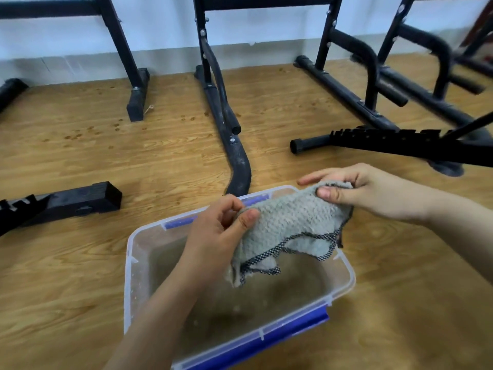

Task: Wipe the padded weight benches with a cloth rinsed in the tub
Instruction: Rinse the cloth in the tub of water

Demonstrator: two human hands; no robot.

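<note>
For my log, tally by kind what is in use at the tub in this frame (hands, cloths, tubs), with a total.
Bare hands: 2, the left hand and the right hand, both gripping the cloth
Grey terry cloth with dark checked edging: 1
Clear plastic tub with blue latches: 1
Total: 4

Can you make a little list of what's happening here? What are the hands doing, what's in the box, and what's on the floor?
left hand: pinches one end of the cloth
right hand: pinches the other end
cloth: grey and fluffy with dark edging, held over the tub
tub: clear plastic with blue clips
water: murky brown, inside the tub
floor: wood, with small dark spots
frames: black metal, standing behind the tub
</note>
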